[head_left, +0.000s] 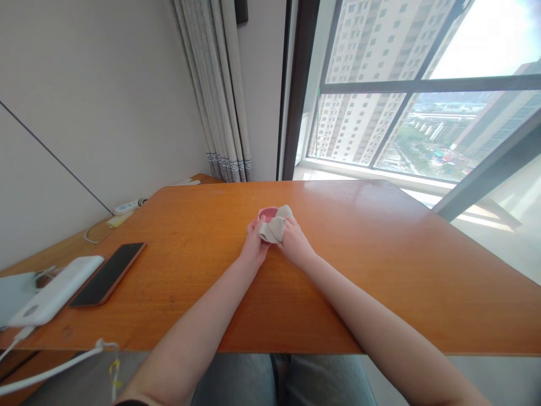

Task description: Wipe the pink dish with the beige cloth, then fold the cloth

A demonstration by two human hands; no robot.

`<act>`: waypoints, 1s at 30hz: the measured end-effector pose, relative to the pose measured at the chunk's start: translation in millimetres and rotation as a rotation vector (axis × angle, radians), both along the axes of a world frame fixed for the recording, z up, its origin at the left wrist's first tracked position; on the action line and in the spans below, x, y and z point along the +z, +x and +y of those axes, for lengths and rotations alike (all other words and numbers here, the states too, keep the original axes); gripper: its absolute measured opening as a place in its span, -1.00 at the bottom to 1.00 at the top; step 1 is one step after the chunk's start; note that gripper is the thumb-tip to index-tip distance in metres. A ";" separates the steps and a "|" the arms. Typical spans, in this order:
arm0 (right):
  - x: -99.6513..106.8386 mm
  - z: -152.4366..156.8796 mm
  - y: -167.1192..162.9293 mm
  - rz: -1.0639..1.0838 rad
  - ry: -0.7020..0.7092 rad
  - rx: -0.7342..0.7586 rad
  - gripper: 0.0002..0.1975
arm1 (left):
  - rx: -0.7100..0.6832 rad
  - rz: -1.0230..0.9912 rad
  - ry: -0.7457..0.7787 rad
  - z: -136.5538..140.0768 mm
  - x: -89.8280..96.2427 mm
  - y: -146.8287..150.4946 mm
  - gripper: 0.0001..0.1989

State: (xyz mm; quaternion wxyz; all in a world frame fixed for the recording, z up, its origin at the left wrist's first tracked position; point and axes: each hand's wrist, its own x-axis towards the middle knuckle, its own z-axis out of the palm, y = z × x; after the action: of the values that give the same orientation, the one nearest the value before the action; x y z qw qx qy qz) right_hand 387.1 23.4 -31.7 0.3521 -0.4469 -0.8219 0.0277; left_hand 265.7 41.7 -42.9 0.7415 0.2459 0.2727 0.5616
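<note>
Both my hands meet over the middle of the wooden table (203,225). My left hand (254,243) is closed on the near left side of a small pink bowl-like container (267,213). A pale grey cloth (274,229) is bunched over the container's right and near sides. My right hand (295,241) grips this cloth from the right and presses it against the container. Cloth and fingers hide much of the container, so I cannot tell its full shape.
A dark phone (109,275) lies on the table at left, beside a white power bank (57,290) with a cable. Farther back by the wall is a power strip (129,206). A white cable (54,372) hangs at the near left edge. Large windows stand behind at right.
</note>
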 end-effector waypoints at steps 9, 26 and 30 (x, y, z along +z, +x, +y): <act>15.8 -1.0 15.6 0.002 0.088 0.170 -0.75 | -0.305 0.041 -0.123 8.1 26.2 -30.4 -0.50; 5.0 4.1 13.6 0.059 0.077 0.098 -0.67 | -0.156 0.187 0.118 4.2 9.3 -11.9 -0.52; 6.0 0.6 8.2 0.077 0.062 0.188 -0.68 | -0.434 0.240 -0.013 13.8 12.8 -35.3 -0.37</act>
State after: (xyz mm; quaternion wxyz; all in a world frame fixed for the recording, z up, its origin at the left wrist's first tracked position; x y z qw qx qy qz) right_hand 395.3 23.9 -25.7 0.3928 -0.3556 -0.8464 0.0525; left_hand 230.5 55.5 -30.1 0.8086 0.3588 0.3030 0.3544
